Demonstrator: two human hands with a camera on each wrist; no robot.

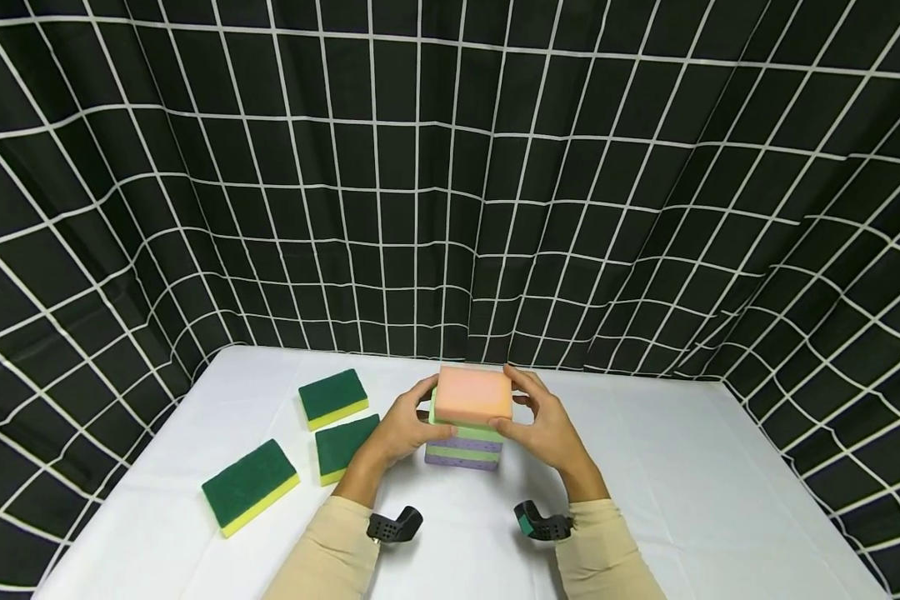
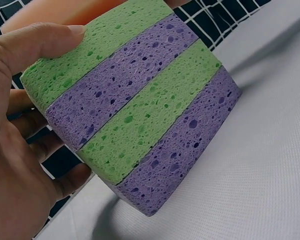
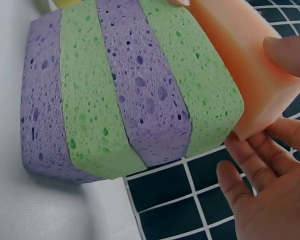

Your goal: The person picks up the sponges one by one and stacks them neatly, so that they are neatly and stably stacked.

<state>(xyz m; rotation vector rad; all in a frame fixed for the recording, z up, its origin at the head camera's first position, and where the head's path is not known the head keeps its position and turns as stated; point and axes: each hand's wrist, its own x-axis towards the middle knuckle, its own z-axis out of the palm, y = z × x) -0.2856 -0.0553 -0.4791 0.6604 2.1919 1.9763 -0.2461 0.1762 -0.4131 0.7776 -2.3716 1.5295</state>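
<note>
Green and purple sponges alternate in a stack, with a purple sponge [image 2: 185,145] at the bottom and a green sponge [image 2: 105,42] uppermost of these. An orange sponge [image 1: 472,396] lies over that green one, slightly askew to the stack. My right hand [image 1: 543,425] grips the orange sponge by its right end, thumb on the front face and fingers round the far side. At the stack's left side, my left hand [image 1: 405,429] holds the upper green sponge, its thumb [image 2: 50,42] pressed on the front face. The left fingers pass behind the stack, partly hidden.
Left of the stack, three yellow sponges with dark green scouring tops lie on the white table: a far one [image 1: 333,396], a middle one [image 1: 341,446] partly behind my left wrist, and a near one [image 1: 251,483]. A black curtain with white grid lines [image 1: 450,183] surrounds the table.
</note>
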